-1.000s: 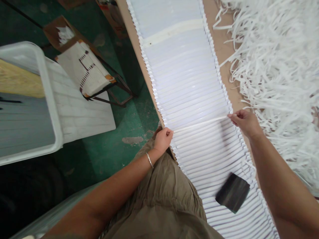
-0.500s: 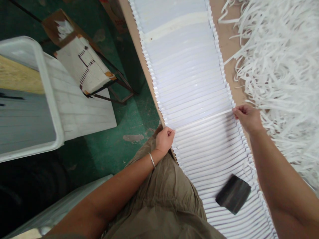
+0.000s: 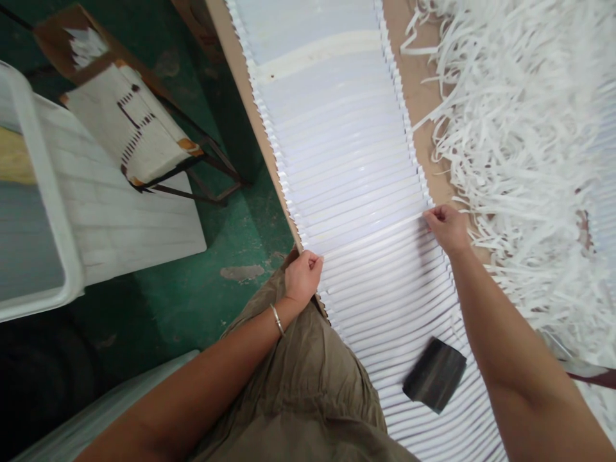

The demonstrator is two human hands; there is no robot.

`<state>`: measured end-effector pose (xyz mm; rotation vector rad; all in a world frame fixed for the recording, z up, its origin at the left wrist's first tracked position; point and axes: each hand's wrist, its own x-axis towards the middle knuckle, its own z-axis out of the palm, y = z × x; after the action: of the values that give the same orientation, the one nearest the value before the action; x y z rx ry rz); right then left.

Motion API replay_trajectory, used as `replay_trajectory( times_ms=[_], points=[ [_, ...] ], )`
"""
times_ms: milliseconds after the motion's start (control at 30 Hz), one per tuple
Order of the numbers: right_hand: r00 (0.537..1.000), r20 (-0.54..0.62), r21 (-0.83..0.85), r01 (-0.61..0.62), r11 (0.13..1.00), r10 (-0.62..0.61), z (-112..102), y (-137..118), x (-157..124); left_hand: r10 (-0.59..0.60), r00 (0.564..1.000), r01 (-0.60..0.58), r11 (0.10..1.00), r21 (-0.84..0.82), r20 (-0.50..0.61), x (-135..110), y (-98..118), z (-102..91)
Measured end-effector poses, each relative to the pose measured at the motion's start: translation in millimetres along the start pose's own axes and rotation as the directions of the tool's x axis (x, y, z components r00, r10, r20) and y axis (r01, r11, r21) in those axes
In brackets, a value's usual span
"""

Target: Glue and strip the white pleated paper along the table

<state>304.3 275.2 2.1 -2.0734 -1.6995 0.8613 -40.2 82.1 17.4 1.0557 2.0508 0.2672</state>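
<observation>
A long row of overlapping white sheets [image 3: 337, 135] runs down the table, its side edges notched like steps. Across the row, a thin white strip [image 3: 407, 222] stretches between my two hands. My left hand [image 3: 304, 277] pinches its left end by the table's near edge. At the opposite side of the row, my right hand [image 3: 448, 228] is closed on the right end, fingertips together. The strip lies close along the sheets; whether it is loose or part of one of them I cannot tell. Lower down, a black rectangular pad [image 3: 436, 374] rests on the sheets.
A large tangle of white paper strips [image 3: 520, 128] covers the right side of the brown tabletop [image 3: 409, 77]. On the left stand a white plastic tub [image 3: 72, 256] and a marked carton [image 3: 139, 135] on a metal-framed stool. The floor [image 3: 240, 224] is green.
The whole view has shifted, so everything appears a little further left. Both hands keep their pinch on the strip, and my right hand appears slightly nearer to my left.
</observation>
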Motion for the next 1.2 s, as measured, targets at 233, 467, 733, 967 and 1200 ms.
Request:
replay_trajectory(
  times_ms=[233,467,733,967,1200],
  points=[
    [0.999,-0.047,-0.093,0.021,0.995,-0.025,2.1,-11.1,-2.9,-0.001,1.0,0.001,1.0,-0.001,-0.001,0.1,4.1,-2.3],
    [0.997,-0.056,-0.185,0.035,0.982,-0.046,5.3,-13.7,-2.9,-0.019,1.0,0.019,1.0,0.023,-0.003,0.1,4.9,-2.2],
    [0.996,-0.053,-0.216,0.052,0.975,-0.065,10.7,-16.4,-4.1,-0.002,1.0,0.002,1.0,0.029,0.002,2.2,3.6,-0.8],
    [0.988,-0.091,-0.404,0.077,0.912,-0.124,-13.2,-6.4,-21.0,0.108,0.994,-0.107,0.993,0.05,-0.023,11.4,-11.3,-1.4],
    [0.979,-0.161,-0.503,-0.19,0.843,0.125,-85.6,67.0,-61.1,0.22,0.975,-0.219,0.973,-0.078,0.014,-5.4,-19.7,-6.0]
  ],
)
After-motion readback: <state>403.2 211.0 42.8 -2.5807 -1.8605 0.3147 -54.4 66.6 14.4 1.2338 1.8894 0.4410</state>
